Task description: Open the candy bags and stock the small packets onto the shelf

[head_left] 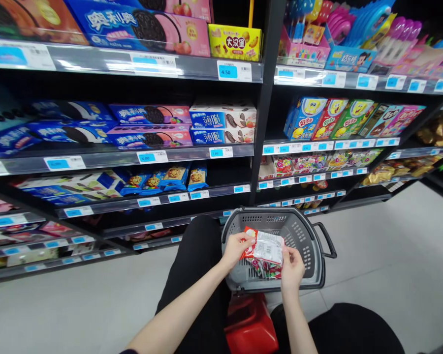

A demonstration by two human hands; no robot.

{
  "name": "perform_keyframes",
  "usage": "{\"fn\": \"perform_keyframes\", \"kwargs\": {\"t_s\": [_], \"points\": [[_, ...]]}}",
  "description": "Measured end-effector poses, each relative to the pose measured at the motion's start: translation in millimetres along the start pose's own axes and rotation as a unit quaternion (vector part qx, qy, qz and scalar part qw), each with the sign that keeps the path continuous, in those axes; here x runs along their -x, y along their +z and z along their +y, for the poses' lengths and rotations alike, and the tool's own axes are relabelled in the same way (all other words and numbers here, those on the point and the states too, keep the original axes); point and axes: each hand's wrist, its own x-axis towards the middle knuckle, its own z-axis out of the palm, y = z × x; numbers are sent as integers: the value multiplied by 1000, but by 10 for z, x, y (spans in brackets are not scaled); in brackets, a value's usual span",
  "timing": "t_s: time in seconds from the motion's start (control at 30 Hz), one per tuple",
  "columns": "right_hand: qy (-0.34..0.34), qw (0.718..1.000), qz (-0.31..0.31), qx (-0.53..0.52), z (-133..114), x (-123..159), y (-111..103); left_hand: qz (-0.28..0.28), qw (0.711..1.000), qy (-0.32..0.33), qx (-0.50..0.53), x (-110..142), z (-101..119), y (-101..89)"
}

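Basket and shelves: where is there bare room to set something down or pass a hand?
Bare floor lies right of the basket, beyond its handle. On the shelf with blue cookie packets, a gap shows between the rightmost packet and the black post. Crowded: mid-basket, where the left hand and right hand hold a snack bag above others.

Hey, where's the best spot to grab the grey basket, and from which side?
Probably the black handle on the right end of the basket. Come from the right and curl the fingers around its outer bar: it juts beyond the rim as a loop, leaving an open gap behind it.
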Motion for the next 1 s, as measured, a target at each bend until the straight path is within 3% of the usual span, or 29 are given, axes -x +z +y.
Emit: {"fn": "perform_keyframes", "kwargs": {"t_s": [0.17, 0.33, 0.4, 0.63, 0.8, 1.0], "points": [[-28, 999, 18, 2, -75, -5, -22, 5, 999, 20, -41, 39, 73, 14], [-37, 988, -115, -93, -154, -72, -159, -73, 993, 19, -87, 120, 223, -19], [-48, 981, -139, -125, -151, -99, -203, -78, 993, 5, -92, 147, 271, -6], [-129, 977, -148, -82, -191, -87, -209, -53, 992, 28, -111, 188, 373, 85], [-128, 987, -97, -24, -247, -61, -204, -24, 991, 47, -125, 176, 353, 142], [-123, 981, -121, -85, -248, -90, -265, -70, 997, -28, -27, 142, 289, 159]]}}
